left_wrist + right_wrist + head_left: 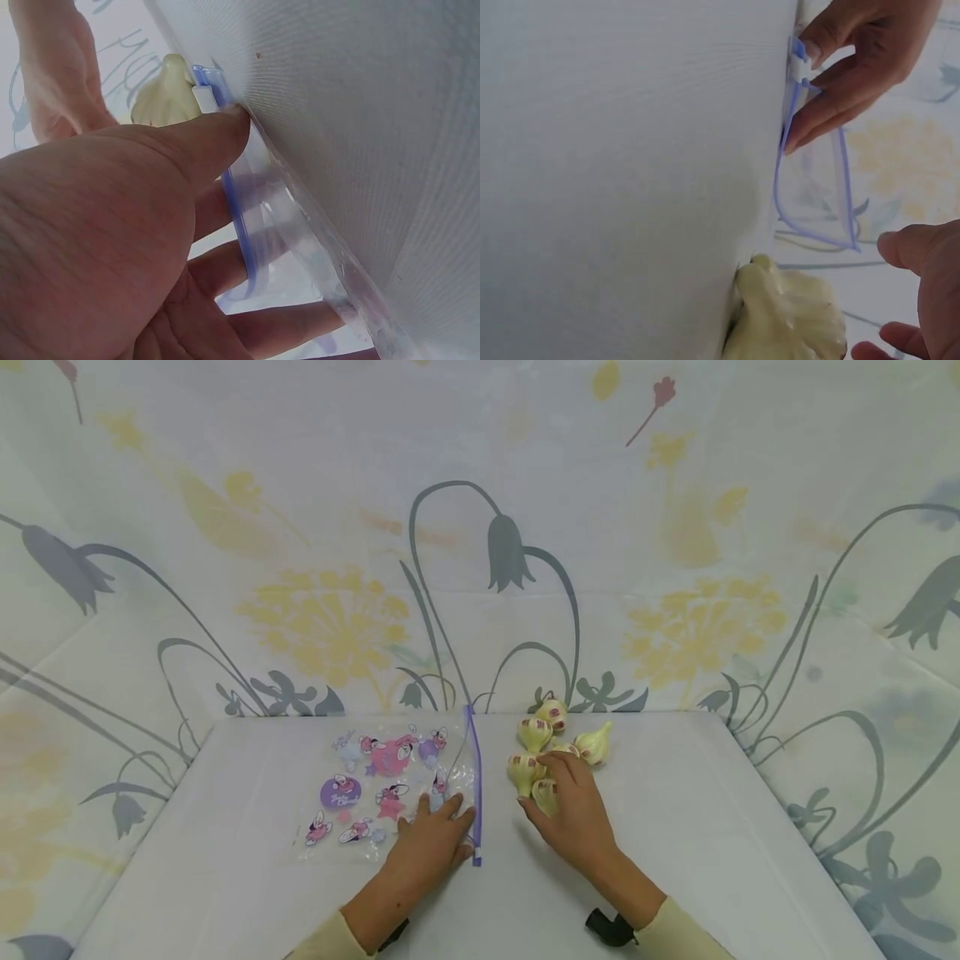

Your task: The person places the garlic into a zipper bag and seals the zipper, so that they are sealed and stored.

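Observation:
A clear zip bag (pixel 386 758) with pink and purple cartoon prints lies flat on the table, its purple zip edge (pixel 477 760) facing right. My left hand (pixel 433 843) rests on the bag near that edge with fingers spread. In the right wrist view the bag's mouth (pixel 847 180) gapes beside the left hand (pixel 870 71). Several pale garlic bulbs (pixel 535 734) with reddish marks sit in a cluster to the right of the bag. My right hand (pixel 579 814) hovers over the nearest bulbs, thumb and fingers apart. A garlic bulb (pixel 787 311) shows beside the right hand (pixel 937 281).
The white table (pixel 705 827) meets a flower-printed cloth backdrop (pixel 517 460) behind the garlic. Similar cloth hangs at both sides. Black wrist gear (pixel 609 928) shows under the right forearm.

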Demonstrator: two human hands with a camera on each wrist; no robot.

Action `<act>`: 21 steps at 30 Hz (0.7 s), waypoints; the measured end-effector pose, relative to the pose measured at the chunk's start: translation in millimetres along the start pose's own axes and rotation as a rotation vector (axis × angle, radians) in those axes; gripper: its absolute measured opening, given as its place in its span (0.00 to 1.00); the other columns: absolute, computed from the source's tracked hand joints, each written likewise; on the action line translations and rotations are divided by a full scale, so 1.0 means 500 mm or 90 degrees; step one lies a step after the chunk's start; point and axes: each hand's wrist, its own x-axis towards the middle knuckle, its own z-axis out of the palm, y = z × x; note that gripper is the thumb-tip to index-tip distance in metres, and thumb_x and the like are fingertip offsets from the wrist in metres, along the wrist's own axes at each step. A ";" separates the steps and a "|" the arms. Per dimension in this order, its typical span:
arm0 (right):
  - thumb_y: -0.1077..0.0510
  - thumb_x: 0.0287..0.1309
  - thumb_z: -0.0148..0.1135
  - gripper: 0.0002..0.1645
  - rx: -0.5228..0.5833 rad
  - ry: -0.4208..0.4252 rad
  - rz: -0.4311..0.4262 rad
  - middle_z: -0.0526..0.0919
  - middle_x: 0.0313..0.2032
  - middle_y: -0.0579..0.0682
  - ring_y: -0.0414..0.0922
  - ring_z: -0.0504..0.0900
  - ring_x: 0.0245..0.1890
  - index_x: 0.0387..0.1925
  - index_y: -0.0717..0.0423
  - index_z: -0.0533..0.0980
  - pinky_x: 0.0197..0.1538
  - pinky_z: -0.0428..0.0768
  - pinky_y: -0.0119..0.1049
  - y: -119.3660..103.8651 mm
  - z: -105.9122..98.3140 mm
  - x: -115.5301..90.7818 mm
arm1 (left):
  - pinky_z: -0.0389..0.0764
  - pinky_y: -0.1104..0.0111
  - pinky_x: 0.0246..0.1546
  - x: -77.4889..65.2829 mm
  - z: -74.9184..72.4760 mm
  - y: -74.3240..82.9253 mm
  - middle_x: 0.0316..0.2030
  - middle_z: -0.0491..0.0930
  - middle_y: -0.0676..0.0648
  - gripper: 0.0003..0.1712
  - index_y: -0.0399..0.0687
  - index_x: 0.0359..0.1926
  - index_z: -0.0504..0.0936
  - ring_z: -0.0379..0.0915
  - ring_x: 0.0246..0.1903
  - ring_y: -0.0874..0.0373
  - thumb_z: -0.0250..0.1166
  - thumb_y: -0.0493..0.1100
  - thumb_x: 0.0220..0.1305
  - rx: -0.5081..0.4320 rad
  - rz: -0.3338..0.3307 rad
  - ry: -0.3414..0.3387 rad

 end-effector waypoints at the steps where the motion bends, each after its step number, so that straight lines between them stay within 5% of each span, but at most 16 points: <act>1: 0.55 0.47 0.87 0.39 -0.002 0.004 0.003 0.79 0.58 0.58 0.55 0.77 0.62 0.59 0.63 0.78 0.65 0.78 0.51 0.004 -0.002 -0.002 | 0.73 0.23 0.55 0.000 0.000 0.000 0.73 0.74 0.42 0.30 0.52 0.70 0.81 0.65 0.70 0.21 0.71 0.54 0.71 -0.002 0.000 -0.001; 11: 0.53 0.42 0.90 0.43 -0.014 0.006 0.036 0.79 0.57 0.59 0.59 0.76 0.64 0.57 0.65 0.78 0.68 0.75 0.53 0.031 -0.017 -0.015 | 0.72 0.23 0.55 -0.002 -0.003 0.001 0.73 0.73 0.42 0.31 0.51 0.70 0.80 0.64 0.70 0.21 0.71 0.54 0.71 -0.008 0.003 -0.005; 21: 0.54 0.43 0.89 0.40 -0.016 -0.045 0.131 0.81 0.52 0.57 0.56 0.83 0.54 0.55 0.64 0.79 0.56 0.83 0.53 0.036 -0.020 -0.020 | 0.73 0.23 0.54 -0.003 0.002 0.003 0.73 0.73 0.41 0.30 0.51 0.70 0.81 0.64 0.70 0.20 0.70 0.54 0.71 -0.009 0.008 0.009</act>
